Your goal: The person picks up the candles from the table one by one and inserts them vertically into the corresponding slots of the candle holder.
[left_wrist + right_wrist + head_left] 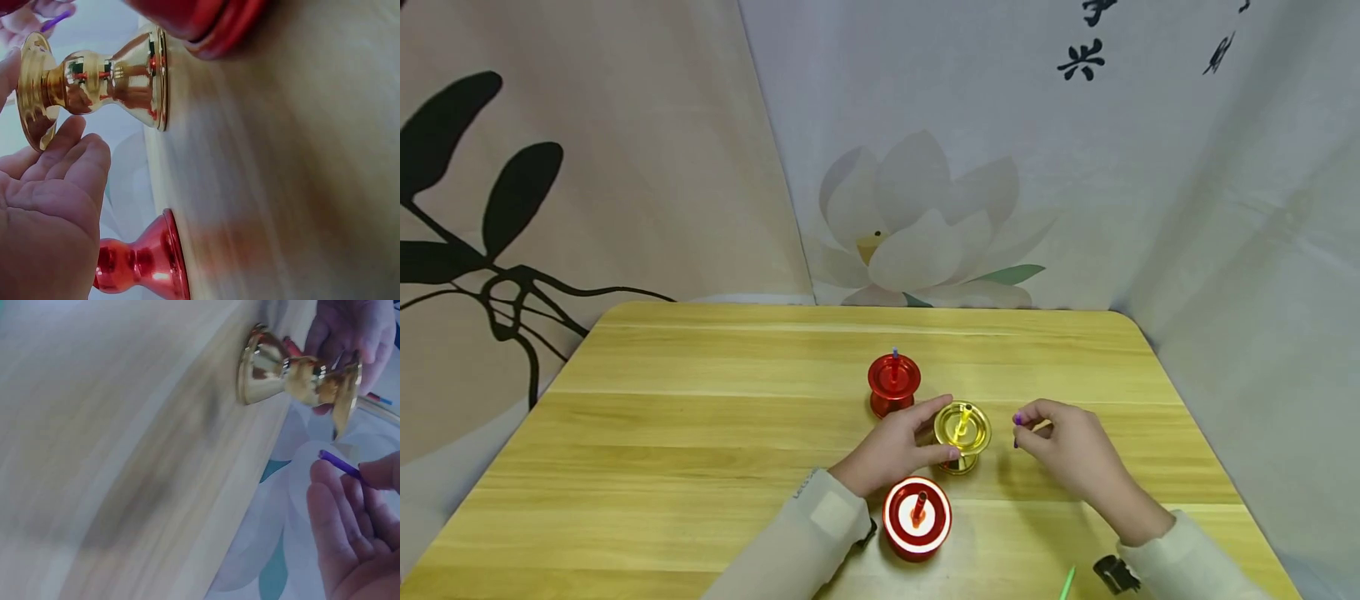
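Note:
A gold candle holder (962, 433) with a wide dish and a narrow central stem stands upright on the table. My left hand (898, 446) holds its dish from the left, fingers at the far side and thumb at the near rim. To the right, my right hand (1067, 442) pinches a thin purple stick (340, 465) between thumb and fingers, raised over the table and apart from the holder. Behind the left hand stands a red candle holder (893, 383) with a blue tip showing atop its stem. Another red candle holder (917, 517) stands nearer, beside the left wrist.
The wooden table (700, 433) has a far edge close to a cloth backdrop (925, 83) printed with a flower and leaves. A green pointed stick (1067, 582) lies at the bottom of the head view, near the right wrist strap (1116, 575).

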{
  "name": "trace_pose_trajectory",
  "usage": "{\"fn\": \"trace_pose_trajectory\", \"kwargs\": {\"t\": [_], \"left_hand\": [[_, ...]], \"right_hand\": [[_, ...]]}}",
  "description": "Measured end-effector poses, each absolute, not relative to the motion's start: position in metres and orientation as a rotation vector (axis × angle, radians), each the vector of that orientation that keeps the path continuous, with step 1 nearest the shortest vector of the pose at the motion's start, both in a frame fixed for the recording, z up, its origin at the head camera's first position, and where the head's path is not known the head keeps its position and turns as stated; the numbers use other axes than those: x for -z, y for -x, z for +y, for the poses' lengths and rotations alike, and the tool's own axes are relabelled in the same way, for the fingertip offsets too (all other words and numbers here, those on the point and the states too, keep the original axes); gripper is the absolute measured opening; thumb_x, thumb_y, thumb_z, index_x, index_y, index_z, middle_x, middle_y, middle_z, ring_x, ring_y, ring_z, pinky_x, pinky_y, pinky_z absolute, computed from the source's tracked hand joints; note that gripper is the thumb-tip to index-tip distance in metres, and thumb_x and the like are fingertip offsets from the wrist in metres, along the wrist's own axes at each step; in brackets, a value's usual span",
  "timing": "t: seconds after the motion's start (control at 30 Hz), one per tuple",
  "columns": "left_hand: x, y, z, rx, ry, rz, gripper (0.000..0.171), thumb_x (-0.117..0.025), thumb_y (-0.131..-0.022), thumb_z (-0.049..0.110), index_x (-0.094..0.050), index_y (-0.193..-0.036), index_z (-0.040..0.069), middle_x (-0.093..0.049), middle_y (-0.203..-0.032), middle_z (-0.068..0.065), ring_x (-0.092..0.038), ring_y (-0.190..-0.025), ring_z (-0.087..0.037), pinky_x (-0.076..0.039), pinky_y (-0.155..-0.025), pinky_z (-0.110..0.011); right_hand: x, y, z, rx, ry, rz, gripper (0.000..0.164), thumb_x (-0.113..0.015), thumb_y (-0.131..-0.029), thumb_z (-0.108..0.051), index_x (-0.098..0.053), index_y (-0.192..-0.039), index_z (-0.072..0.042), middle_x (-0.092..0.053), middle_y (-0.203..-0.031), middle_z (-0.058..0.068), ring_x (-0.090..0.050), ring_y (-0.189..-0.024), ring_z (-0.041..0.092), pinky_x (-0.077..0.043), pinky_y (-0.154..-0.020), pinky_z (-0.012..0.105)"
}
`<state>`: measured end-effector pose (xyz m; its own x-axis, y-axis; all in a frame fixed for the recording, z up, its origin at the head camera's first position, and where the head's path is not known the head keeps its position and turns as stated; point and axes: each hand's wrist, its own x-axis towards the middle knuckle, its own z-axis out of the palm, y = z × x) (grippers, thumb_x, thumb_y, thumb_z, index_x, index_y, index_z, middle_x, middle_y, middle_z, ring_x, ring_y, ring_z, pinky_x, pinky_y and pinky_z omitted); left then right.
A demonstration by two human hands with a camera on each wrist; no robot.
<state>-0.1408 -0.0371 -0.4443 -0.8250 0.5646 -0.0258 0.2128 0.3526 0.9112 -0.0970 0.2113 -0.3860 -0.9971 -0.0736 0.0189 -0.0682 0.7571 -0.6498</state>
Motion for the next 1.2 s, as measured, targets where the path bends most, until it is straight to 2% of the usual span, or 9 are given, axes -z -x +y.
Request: {"fn": "trace_pose_trajectory", "kwargs": {"t": [0.2, 0.43, 0.73, 1.03, 1.2], "left_hand": [[0.444, 0.14, -0.038, -1.459, -0.708, 2.283, 0.081, -0.079, -0.088, 0.032, -0.038, -0.155, 0.011, -0.047, -0.152, -0.004, -0.05, -0.134, -0.015, -0.042, -0.11, -0.032], [0.444, 0.14, -0.039, -1.424, -0.707, 2.314, 0.08, -0.077, -0.089, 0.035, -0.038, -0.156, 0.013, -0.049, -0.151, -0.002, -0.049, -0.134, -0.014, -0.041, -0.111, -0.035], [0.443, 0.139, -0.038, -1.445, -0.713, 2.291, 0.08, -0.076, -0.091, 0.035, -0.037, -0.156, 0.012, -0.049, -0.151, -0.001, -0.051, -0.132, -0.013, -0.042, -0.11, -0.032], [0.443, 0.138, -0.039, -1.506, -0.73, 2.225, 0.08, -0.074, -0.093, 0.033, -0.034, -0.157, 0.01, -0.049, -0.151, -0.003, -0.053, -0.13, -0.013, -0.044, -0.108, -0.03], [0.441, 0.137, -0.039, -1.476, -0.716, 2.242, 0.08, -0.073, -0.093, 0.036, -0.033, -0.157, 0.011, -0.05, -0.15, -0.002, -0.053, -0.131, -0.013, -0.043, -0.108, -0.031]], "right_hand": [[0.377, 0.094, 0.201, 1.168, 0.145, 2.965, 0.004, -0.069, -0.092, -0.011, -0.072, -0.096, -0.01, -0.073, -0.087, -0.003, -0.07, -0.075, 0.008, -0.052, -0.057, 0.025], [0.369, 0.092, 0.19, 1.269, 0.144, 2.977, 0.004, -0.071, -0.091, -0.009, -0.071, -0.095, -0.011, -0.073, -0.087, -0.002, -0.068, -0.072, 0.009, -0.051, -0.055, 0.025], [0.364, 0.092, 0.183, 1.381, 0.175, 2.984, 0.004, -0.073, -0.091, -0.009, -0.071, -0.095, -0.01, -0.074, -0.086, -0.001, -0.071, -0.073, 0.012, -0.05, -0.055, 0.024], [0.357, 0.095, 0.173, 1.428, 0.215, 3.001, 0.003, -0.071, -0.092, -0.009, -0.07, -0.095, -0.009, -0.074, -0.082, -0.001, -0.066, -0.067, 0.008, -0.043, -0.047, 0.025], [0.354, 0.096, 0.167, 1.451, 0.243, 2.997, 0.004, -0.07, -0.092, -0.007, -0.071, -0.096, -0.008, -0.074, -0.083, 0.001, -0.068, -0.07, 0.011, -0.048, -0.05, 0.025]]}}
